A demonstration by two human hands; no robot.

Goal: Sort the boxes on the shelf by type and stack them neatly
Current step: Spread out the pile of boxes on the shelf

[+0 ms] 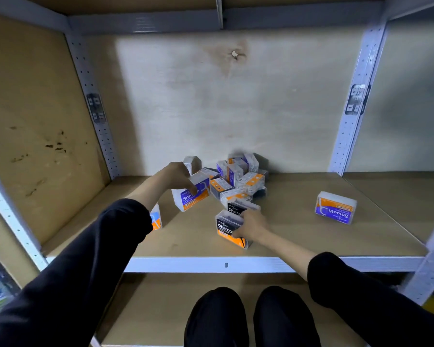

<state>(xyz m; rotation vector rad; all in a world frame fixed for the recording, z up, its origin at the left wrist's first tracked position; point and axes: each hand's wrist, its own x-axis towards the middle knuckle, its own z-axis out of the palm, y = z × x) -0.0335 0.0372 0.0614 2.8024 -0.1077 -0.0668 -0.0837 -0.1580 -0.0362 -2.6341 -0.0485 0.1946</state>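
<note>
A jumbled pile of small clear boxes [238, 179] with purple, orange and black labels lies at the back middle of the wooden shelf [298, 221]. My left hand [177, 175] grips a purple-and-orange "Smooth" box [192, 196] at the pile's left edge. My right hand [252, 225] holds a black "Charcoal" box [227, 229] in front of the pile, close to a second "Charcoal" box [238, 209]. One "Smooth" box [336, 207] lies alone at the right. Another box [156, 219] peeks out behind my left sleeve.
White metal uprights [353, 106] stand at the shelf's back corners, with a plywood back wall [223, 101] behind. The shelf's white front rail [211, 264] runs below my arms. My knees [251, 316] show over the lower shelf.
</note>
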